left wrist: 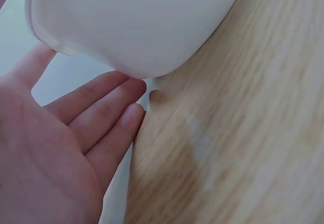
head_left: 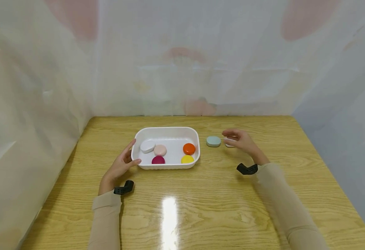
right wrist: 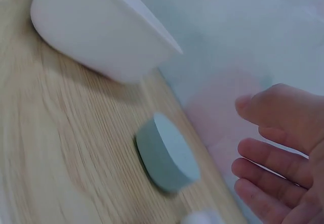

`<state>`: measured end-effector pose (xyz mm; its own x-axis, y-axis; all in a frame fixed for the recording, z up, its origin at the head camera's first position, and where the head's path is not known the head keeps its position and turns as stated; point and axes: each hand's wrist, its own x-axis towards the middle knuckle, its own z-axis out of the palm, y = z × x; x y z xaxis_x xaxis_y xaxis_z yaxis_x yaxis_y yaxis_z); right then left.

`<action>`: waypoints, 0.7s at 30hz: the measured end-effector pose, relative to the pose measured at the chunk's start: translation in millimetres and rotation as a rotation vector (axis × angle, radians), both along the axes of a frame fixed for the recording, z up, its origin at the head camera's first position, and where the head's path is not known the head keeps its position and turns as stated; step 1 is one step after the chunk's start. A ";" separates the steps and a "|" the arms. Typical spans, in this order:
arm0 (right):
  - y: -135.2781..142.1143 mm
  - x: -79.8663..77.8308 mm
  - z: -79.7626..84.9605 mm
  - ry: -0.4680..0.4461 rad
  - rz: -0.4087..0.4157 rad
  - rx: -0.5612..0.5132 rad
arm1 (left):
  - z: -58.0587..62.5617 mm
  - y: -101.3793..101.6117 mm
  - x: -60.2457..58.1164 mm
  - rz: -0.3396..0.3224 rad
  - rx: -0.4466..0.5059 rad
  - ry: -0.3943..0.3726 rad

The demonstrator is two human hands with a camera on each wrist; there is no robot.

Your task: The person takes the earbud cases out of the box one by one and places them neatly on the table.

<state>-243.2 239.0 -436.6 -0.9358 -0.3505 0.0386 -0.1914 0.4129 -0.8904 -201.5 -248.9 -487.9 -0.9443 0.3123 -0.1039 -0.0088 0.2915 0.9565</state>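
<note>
My left hand (head_left: 120,168) is at the left end of a white tray (head_left: 167,166). Its thumb lies at the front corner of the rim, and its fairly straight fingers (left wrist: 109,107) touch the outer wall. Inside sit a white rounded piece (head_left: 147,146), a pale pink round one (head_left: 160,150), a magenta one (head_left: 158,160), an orange one (head_left: 189,149) and a yellow one (head_left: 187,159). My right hand (head_left: 241,140) hovers, fingers loosely bent and holding nothing, over a small white piece (head_left: 229,143) that it partly hides. Left of that hand lies a pale green oval block (right wrist: 167,155).
The wooden table (head_left: 207,208) ends at a pale patterned curtain (head_left: 182,80) at the back. More curtain hangs along both sides. Each wrist carries a black camera mount (head_left: 247,169).
</note>
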 end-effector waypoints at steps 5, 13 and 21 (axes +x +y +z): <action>-16.9 0.9 1.4 0.040 0.029 -0.039 | 0.8 0.1 0.1 0.000 -0.005 0.001; -45.5 5.1 8.3 0.064 0.089 -0.075 | 2.8 0.5 2.0 0.004 -0.013 0.012; -70.6 6.9 14.1 0.059 0.160 -0.072 | 3.4 0.5 2.5 0.003 -0.030 0.013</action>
